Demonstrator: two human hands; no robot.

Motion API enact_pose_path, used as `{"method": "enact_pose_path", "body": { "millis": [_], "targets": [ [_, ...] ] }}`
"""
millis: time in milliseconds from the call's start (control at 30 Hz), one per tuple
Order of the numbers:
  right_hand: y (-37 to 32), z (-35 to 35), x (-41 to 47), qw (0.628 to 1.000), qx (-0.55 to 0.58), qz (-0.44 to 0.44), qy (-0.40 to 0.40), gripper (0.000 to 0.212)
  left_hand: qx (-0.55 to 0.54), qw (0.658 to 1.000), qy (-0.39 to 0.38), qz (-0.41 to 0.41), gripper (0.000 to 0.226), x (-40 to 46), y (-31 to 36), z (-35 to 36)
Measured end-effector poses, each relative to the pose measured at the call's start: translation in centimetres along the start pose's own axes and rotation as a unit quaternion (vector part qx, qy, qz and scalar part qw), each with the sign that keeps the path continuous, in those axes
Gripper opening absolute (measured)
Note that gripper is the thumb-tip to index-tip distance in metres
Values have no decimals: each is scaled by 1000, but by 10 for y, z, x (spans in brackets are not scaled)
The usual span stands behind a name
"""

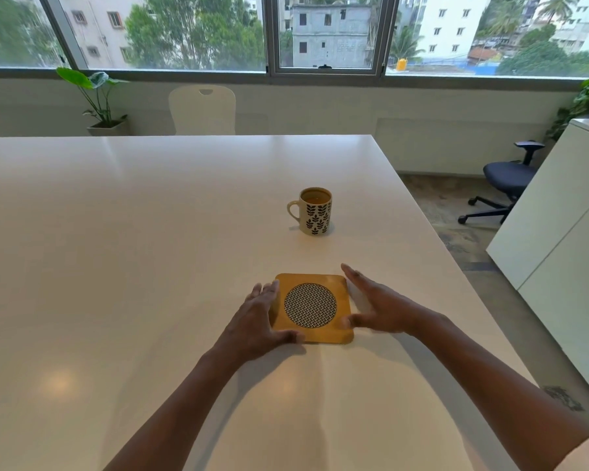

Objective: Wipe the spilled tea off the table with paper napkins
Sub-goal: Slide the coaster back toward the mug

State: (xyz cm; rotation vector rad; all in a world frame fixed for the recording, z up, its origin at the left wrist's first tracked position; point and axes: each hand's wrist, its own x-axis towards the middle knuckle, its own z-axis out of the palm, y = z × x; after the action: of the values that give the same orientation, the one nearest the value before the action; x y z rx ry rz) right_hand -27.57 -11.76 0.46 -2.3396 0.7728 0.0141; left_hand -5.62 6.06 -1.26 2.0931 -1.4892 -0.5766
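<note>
A square wooden trivet [312, 309] with a round patterned centre lies on the white table [133, 232]. My left hand [257, 321] rests against its left edge, thumb at the front corner. My right hand [376, 305] is at its right edge, fingers spread, thumb near the front right corner. A cream mug [315, 211] with a dark leaf pattern, filled with tea, stands upright beyond the trivet. No napkins and no spilled tea show on the table.
The table's right edge runs diagonally close to my right arm. A white chair [202, 109] stands at the far side, a dark office chair [505, 185] and a white cabinet [558, 239] to the right. Potted plants [97, 100] sit under the window.
</note>
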Motion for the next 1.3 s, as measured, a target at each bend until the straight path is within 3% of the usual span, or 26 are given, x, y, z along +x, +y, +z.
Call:
{"method": "enact_pose_path", "body": {
  "millis": [200, 333, 700, 1300],
  "targets": [
    [10, -11, 35, 994, -6, 30, 109, 84, -27, 995, 93, 25, 92, 39, 3, -26],
    [19, -17, 67, 985, -22, 55, 162, 69, -43, 989, 141, 17, 66, 84, 5, -33],
    [42, -17, 123, 971, -101, 122, 178, 70, -169, 973, 153, -33, 48, 188, 22, -35],
    [40, 20, 81, 957, -167, 145, 186, 69, -291, 937, 180, -67, 30, 246, 23, -22]
  ]
}}
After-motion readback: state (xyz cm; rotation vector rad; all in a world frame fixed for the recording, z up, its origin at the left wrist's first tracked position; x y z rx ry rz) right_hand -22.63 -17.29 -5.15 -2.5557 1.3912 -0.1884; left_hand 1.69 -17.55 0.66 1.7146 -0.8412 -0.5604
